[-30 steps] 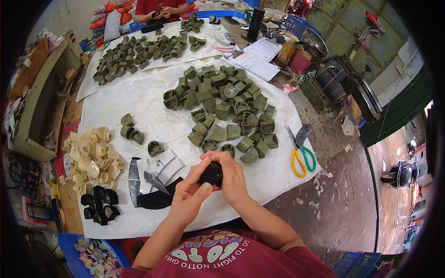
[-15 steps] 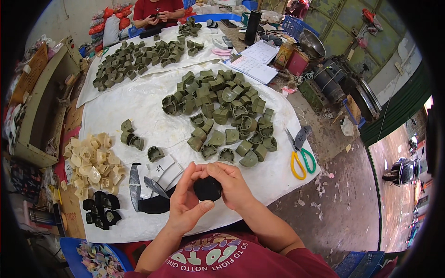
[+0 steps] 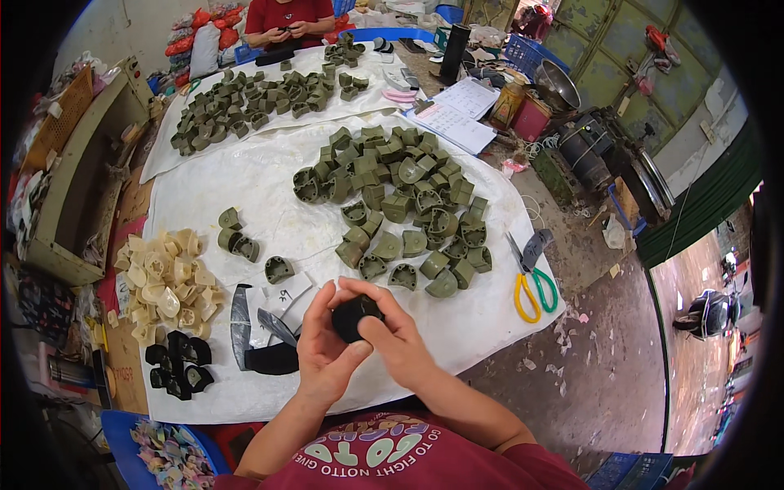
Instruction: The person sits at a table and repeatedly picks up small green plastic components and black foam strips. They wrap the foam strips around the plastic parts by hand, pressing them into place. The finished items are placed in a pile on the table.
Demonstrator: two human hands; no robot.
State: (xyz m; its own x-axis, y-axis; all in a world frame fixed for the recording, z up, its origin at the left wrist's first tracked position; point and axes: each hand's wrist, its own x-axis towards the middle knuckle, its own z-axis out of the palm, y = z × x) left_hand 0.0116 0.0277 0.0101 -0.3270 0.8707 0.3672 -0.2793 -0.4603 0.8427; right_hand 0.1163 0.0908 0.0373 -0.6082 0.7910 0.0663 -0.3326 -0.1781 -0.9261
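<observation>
A small black-covered shoe heel (image 3: 356, 317) sits between my two hands above the near part of the white-covered table. My left hand (image 3: 325, 343) cups it from the left, with the fingers curled round its far side. My right hand (image 3: 390, 331) closes on it from the right, its thumb pressed onto the near face. Left of my hands lie strips of black material (image 3: 273, 359) and a white card pattern (image 3: 287, 296). Several bare olive-green heels (image 3: 279, 269) lie just beyond, and a cluster of black-covered heels (image 3: 178, 365) rests at the near left.
A large heap of olive heels (image 3: 408, 196) fills the middle right. Beige plastic pieces (image 3: 167, 282) are piled at the left. Scissors with yellow and green handles (image 3: 535, 290) lie near the right edge. Across the table a person (image 3: 290, 20) handles a small piece.
The black heel has turned in my hands and shifted slightly up and left. My right thumb has moved onto its near face. The whole view has shifted a little.
</observation>
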